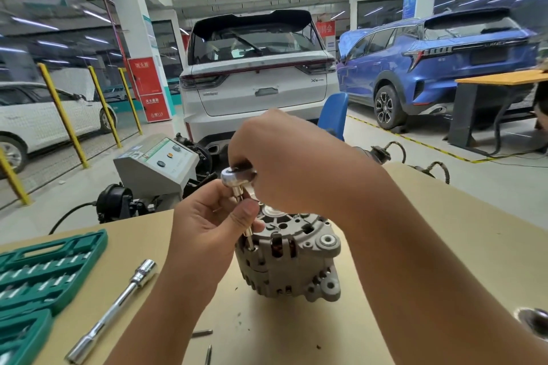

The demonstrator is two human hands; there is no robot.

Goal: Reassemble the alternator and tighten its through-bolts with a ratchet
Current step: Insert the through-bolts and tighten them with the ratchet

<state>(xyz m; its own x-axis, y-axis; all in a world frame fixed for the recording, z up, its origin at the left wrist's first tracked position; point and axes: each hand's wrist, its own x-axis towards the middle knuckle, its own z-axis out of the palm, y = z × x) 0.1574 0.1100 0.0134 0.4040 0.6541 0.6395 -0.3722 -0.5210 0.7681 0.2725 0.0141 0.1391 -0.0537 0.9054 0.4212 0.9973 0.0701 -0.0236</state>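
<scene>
Both hands are bunched right over the alternator point(292, 252), the left hand point(204, 228) and right hand point(284, 163) crowding the ratchet point(238, 179), so there's basically no way in from the top or far side. On the left the loose extension bar point(115, 308) and the green socket case point(44, 272) eat up the table point(474, 246). The bare stretch right of the alternator looks passable, with two small bits point(204, 344) lying near the front edge.

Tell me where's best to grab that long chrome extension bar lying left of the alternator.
Take the extension bar around its slim middle shaft, coming down from above. It lies flat on the table, tilted diagonally, with thicker ends, so a grip across the shaft near the centre should probably balance. The green socket case crowds its left side.
</scene>
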